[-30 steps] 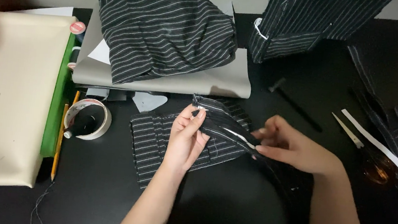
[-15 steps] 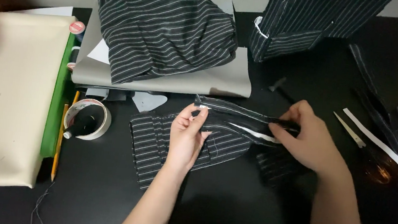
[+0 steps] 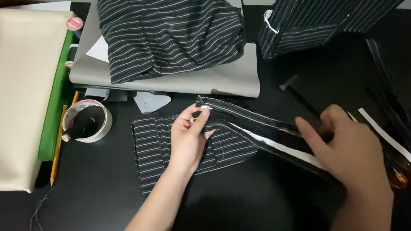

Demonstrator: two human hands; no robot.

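Striped strip (image 3: 250,118) runs left-right across the black table (image 3: 236,217), long axis slightly down toward the right, w/ a white band (image 3: 282,148) along its near edge. It's stretched between both hands. Left hand (image 3: 189,138) pinches the strip's left end, thumb and fingers shut on the cloth. Right hand (image 3: 348,150) grips the right end, fingers curled over it; the exact pinch is hidden by the knuckles. Neither hand is nearer: each is on its own end. A flat striped piece (image 3: 158,148) lies under the left hand. Tape roll (image 3: 87,120) and pencil (image 3: 57,147) sit left; striped pile (image 3: 168,25) far, on a grey board (image 3: 228,80).
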